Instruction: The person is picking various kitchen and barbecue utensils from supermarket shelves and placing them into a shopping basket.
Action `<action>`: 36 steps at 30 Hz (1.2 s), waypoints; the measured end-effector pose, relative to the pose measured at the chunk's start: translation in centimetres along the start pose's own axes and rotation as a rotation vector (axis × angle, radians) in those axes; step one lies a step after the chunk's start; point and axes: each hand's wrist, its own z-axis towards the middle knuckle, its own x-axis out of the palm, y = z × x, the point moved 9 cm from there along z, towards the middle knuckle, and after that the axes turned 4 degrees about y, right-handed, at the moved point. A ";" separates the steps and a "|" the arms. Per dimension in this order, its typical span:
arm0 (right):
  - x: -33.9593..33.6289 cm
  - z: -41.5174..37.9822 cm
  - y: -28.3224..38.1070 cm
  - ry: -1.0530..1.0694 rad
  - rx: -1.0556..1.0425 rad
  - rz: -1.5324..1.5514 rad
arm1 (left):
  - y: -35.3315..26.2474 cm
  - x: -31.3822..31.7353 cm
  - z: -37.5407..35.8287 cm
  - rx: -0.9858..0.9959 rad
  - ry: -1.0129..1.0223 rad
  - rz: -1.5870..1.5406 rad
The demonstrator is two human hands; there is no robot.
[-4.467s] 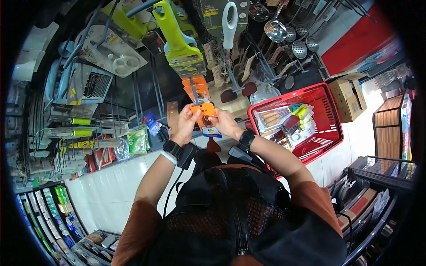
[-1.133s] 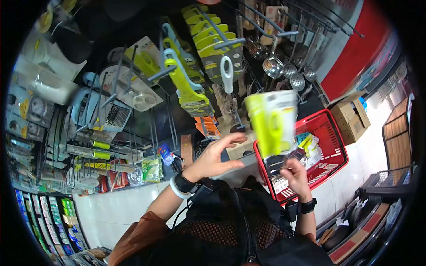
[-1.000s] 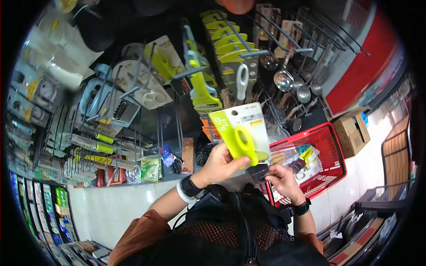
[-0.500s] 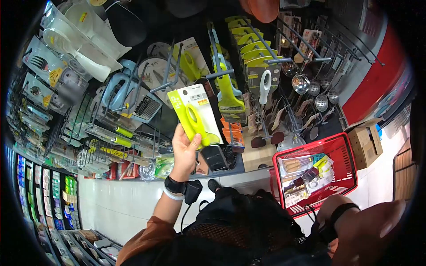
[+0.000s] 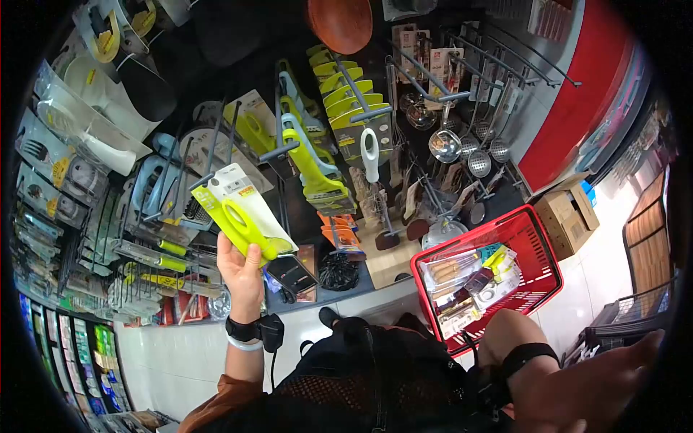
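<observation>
My left hand [image 5: 242, 270] is closed round the lower end of a carded kitchen tool [image 5: 242, 214] with a lime-green handle; its working end sits under clear plastic and I cannot make out its kind. The white and green card is held tilted in front of the hanging utensils. My right hand [image 5: 603, 379] is raised close to the camera at the lower right, blurred, thumb and fingers apart, with nothing visible in it. Beside the right forearm is a red shopping basket [image 5: 543, 254] holding several packaged utensils [image 5: 469, 285].
Hooks ahead carry lime-green peeler-like tools [image 5: 312, 162], a white-handled tool [image 5: 369, 148], and metal ladles and skimmers [image 5: 445, 144]. White spoons [image 5: 94, 133] and blue graters [image 5: 151, 184] hang at left. A cardboard box [image 5: 567, 219] stands behind the basket.
The view has turned, so the racks and basket appear further left. My left hand still holds the carded tool, now lower and further left in view.
</observation>
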 end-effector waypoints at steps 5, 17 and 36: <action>0.1 0.0 0.2 -0.017 -0.026 -0.068 | 0.2 -1.2 1.2 0.040 -0.003 0.104; -0.7 0.1 1.3 -0.023 -0.072 -0.207 | 1.2 -1.4 1.8 0.000 -0.028 0.172; 0.4 -1.7 5.4 -0.125 -0.496 -0.694 | 7.2 -3.3 13.4 0.003 0.009 0.253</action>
